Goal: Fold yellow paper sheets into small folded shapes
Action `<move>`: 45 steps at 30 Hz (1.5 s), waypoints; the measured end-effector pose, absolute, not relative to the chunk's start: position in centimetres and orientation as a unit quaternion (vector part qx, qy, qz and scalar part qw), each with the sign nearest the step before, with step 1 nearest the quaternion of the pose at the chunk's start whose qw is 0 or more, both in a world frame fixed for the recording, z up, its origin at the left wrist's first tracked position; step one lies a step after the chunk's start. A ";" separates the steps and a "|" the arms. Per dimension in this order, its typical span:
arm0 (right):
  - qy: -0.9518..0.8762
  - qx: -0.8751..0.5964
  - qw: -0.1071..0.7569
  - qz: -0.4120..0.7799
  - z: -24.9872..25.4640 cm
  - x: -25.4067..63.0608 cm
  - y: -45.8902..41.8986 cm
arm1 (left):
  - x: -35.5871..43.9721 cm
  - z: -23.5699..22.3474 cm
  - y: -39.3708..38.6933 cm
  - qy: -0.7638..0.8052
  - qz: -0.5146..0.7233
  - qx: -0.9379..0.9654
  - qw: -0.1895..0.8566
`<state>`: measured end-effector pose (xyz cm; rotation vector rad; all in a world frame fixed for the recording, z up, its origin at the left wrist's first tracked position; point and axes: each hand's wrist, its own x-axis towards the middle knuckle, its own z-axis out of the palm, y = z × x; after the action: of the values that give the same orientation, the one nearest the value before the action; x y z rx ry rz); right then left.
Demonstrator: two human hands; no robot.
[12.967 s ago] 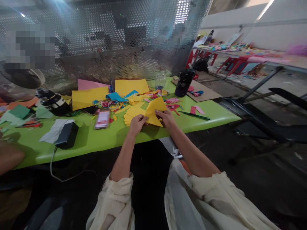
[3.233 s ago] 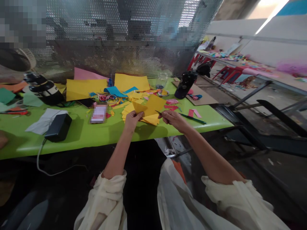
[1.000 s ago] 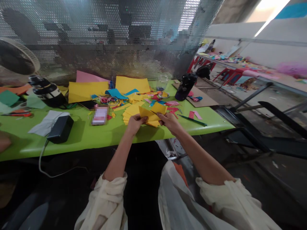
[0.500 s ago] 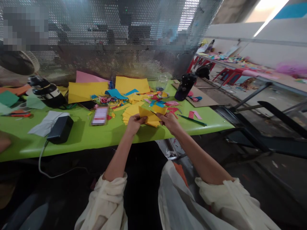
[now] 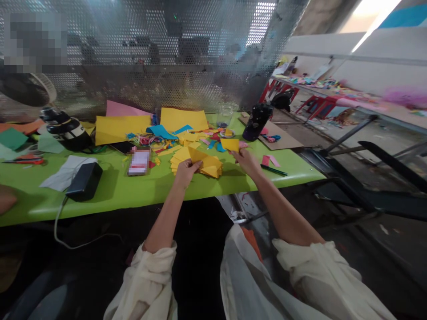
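Note:
My left hand (image 5: 187,172) pinches a yellow paper piece (image 5: 206,158) between thumb and fingers, just above the table. Beneath and beside that piece, a fanned stack of yellow paper pieces (image 5: 179,159) lies on the green tabletop (image 5: 160,189). My right hand (image 5: 245,161) is closed on a smaller yellow paper piece (image 5: 230,144), held up and apart from the left one. Its lower fingers are partly hidden, so I cannot tell if anything else is in them. A dark green pen (image 5: 275,170) lies near my right wrist.
A phone (image 5: 138,161) and a black power adapter (image 5: 84,181) lie to the left. Behind stand yellow sheets (image 5: 183,118), a glass jar (image 5: 224,117) and a dark tumbler (image 5: 257,122). A black bottle (image 5: 68,129) and orange-handled scissors (image 5: 26,159) are farther left.
My right hand has moved right, away from my left, carrying the smaller yellow piece. The two pieces, close together before, are now apart. My left hand has hardly moved.

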<state>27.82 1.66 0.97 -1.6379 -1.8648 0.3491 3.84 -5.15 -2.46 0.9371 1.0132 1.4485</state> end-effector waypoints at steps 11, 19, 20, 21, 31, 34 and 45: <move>-0.732 -0.362 0.444 0.368 1.4 21.8 -3.1 | 4.0 -3.5 -4.7 0.440 0.655 0.486 0.376; -0.684 -0.354 0.480 0.421 1.0 20.6 -3.1 | 3.7 -2.8 -5.0 0.432 0.616 0.534 0.386; -0.688 -0.356 0.480 0.411 1.0 20.9 -3.1 | 3.6 -2.7 -5.1 0.433 0.616 0.506 0.421; -0.693 -0.358 0.479 0.403 1.1 21.2 -3.1 | 3.6 -2.6 -5.1 0.435 0.612 0.476 0.457; -0.727 -0.334 0.453 0.392 0.6 21.6 -3.1 | 3.7 -2.2 -5.8 0.408 0.553 0.460 0.562; -0.724 -0.318 0.473 0.389 0.0 21.5 -3.2 | 3.6 -2.5 -5.5 0.409 0.580 0.420 0.566; -0.782 -0.328 0.443 0.292 1.1 21.2 -4.3 | 3.6 -2.3 -5.5 0.413 0.577 0.421 0.565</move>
<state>21.20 -4.33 1.06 -0.8127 -1.9401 0.7237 3.64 -5.49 -2.32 0.9894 0.9723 1.3577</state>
